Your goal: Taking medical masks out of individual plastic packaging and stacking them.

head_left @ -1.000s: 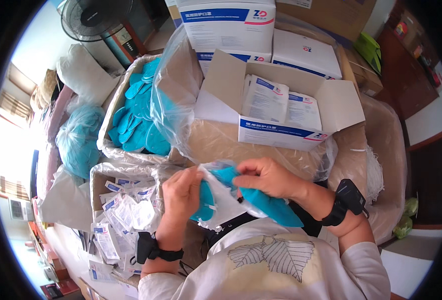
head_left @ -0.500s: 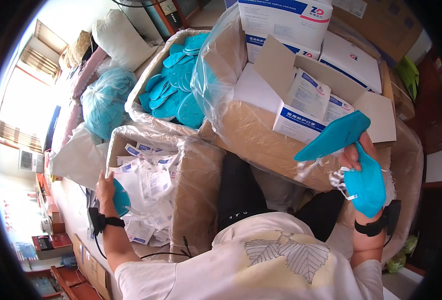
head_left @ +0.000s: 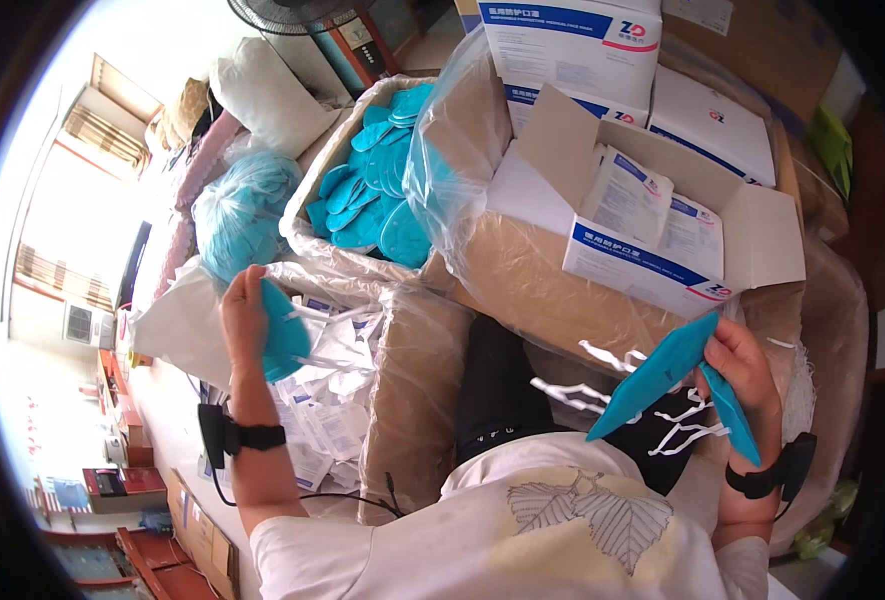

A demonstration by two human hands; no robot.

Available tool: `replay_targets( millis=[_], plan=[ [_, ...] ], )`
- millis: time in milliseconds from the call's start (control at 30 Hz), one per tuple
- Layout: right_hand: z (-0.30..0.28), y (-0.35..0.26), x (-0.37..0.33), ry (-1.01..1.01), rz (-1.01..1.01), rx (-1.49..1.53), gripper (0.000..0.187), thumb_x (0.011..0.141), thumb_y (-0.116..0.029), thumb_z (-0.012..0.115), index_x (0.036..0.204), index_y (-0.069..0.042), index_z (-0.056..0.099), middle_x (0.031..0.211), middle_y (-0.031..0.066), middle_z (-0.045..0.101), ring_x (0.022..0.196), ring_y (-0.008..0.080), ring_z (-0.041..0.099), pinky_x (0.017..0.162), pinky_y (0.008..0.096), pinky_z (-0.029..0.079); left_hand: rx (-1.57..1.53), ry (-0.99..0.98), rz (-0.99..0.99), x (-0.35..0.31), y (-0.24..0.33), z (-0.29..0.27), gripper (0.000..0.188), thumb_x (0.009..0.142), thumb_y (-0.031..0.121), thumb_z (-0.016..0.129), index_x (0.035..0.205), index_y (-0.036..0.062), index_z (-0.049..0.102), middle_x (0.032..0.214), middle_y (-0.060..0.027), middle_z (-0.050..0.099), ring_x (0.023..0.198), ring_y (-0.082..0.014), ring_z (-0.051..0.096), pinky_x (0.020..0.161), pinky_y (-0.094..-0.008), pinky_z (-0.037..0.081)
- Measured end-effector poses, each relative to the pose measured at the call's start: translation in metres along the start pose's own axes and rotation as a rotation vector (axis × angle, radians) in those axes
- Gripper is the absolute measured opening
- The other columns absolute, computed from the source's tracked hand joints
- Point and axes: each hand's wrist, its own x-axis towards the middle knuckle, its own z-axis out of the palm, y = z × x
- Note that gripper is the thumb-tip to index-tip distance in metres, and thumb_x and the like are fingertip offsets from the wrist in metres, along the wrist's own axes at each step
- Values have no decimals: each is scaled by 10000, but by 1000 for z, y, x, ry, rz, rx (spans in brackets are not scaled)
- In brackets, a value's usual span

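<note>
L hand (head_left: 245,325) clamped on teal mask (head_left: 285,335), R of fingers — R hand (head_left: 745,368) pinching 2 masks (head_left: 652,388), mostly below fingers.

Along the near wall of the open white box (head_left: 652,262), a blue band carries pale characters, with a red-and-blue logo at its right end. The upright white box (head_left: 567,55) at the far side repeats band and logo over fine grey print. The closed white box (head_left: 710,115) to its right bears a small logo on top. Packets (head_left: 630,197) inside the open box show blue headers and tiny print. A faint dark mark on the near-right teal mask (head_left: 652,383) is illegible.
</note>
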Motion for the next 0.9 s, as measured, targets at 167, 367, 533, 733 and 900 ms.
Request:
replay_targets(
  millis=[167,367,533,733,900],
  plan=[
    [-7,3,-4,-182,-32,282,275,844,-235,562,972,7,549,741,61,578,549,104,539,498,210,427,-649,-245,105,-19,79,4,366,946,317,405,948,25,625,730,-22,593,642,-42,491,592,-183,392],
    [2,-1,10,-119,-24,-138,170,834,-160,572,901,-4,588,743,16,577,627,78,515,575,207,416,-597,-127,99,-20,107,-24,324,942,284,417,943,36,626,691,-4,569,610,-41,492,542,-183,401],
    [37,-17,24,-287,-370,-469,184,801,-164,618,867,7,605,810,64,559,748,168,539,665,262,422,-308,-197,444,-67,170,44,198,883,196,507,897,53,644,745,-74,624,643,-124,552,605,-265,438],
    [81,1,46,-22,-454,-730,257,812,-276,577,800,-19,592,774,132,589,733,314,574,624,386,444,-568,-609,351,-120,203,122,254,884,260,541,894,29,646,720,-70,624,652,-113,561,621,-255,450],
    [61,25,47,195,-378,-927,255,822,-285,547,774,-36,573,768,118,607,710,319,583,584,418,448,-923,-1110,-32,-138,213,145,338,925,307,466,994,7,603,843,-45,601,773,-100,531,708,-230,430]
  ],
)
